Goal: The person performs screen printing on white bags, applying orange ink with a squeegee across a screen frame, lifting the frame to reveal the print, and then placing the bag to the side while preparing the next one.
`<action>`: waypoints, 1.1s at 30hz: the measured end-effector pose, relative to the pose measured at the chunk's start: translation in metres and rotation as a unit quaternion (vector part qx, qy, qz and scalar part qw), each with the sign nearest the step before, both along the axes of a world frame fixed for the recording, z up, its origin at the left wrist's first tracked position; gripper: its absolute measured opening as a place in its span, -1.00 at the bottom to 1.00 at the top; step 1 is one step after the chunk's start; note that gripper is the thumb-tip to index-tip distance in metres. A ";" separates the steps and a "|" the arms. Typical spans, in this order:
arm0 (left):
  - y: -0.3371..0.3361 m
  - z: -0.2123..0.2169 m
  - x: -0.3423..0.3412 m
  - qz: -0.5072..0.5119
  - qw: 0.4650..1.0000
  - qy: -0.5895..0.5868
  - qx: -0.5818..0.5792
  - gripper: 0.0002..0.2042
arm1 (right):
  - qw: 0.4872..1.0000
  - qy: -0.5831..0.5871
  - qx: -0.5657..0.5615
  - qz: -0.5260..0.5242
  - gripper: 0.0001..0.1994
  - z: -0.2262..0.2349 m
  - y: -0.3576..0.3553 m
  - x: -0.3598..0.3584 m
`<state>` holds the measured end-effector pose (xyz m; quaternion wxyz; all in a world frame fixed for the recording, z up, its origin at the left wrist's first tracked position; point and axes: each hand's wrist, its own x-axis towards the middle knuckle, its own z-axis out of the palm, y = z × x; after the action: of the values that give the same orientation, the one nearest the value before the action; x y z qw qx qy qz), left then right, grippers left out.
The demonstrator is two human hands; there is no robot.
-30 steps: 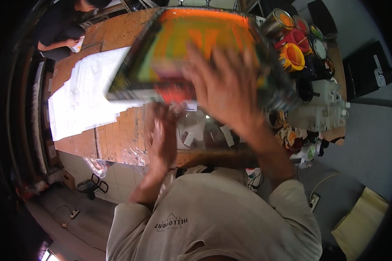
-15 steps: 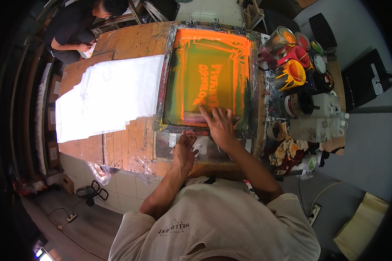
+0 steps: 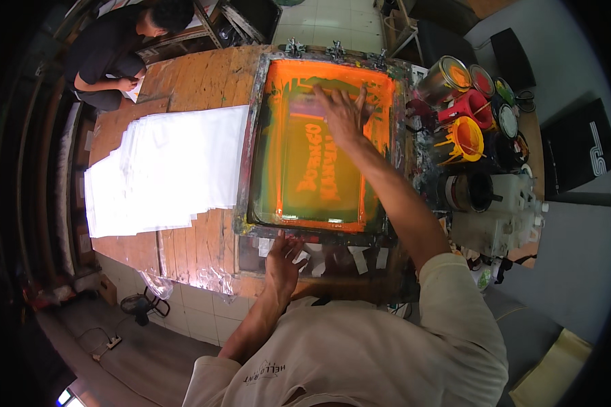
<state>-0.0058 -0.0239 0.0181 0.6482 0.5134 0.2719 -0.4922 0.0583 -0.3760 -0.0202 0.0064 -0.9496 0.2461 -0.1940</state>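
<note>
Clock positions are read from the centre of the dark, rectangular, ink-stained screen frame (image 3: 248, 163), twelve pointing away from me; the frame lies flat on the brown wooden worktop (image 3: 187, 81), under silvery metal clamps (image 3: 336, 49) at twelve. My right hand (image 3: 345, 117) grasps a blurred, purplish, bar-shaped squeegee (image 3: 307, 106) near twelve, its fingers spread over the bar; thumb pressure I cannot tell. My left hand (image 3: 283, 263), released with loosely extended fingers, rests its fingertips against the near rail at about seven. Half a second ago the squeegee lay by that rail at six; it has since crossed the olive-green mesh (image 3: 349, 200), and orange ink now edges the far end more heavily. I judge this pass to be near its far limit. A white stack of paper sheets (image 3: 170, 169) lies at nine.
</note>
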 end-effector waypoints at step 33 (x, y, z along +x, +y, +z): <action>-0.014 0.112 0.039 -0.003 0.950 -0.155 -0.273 -0.80 | 0.998 -0.036 -0.006 0.055 -0.44 0.197 0.188 -0.127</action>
<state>0.0336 -0.0381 0.1305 0.7961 0.3876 0.0221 -0.4642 -0.0683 -0.1882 0.1764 0.0204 -0.9541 0.1924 -0.2284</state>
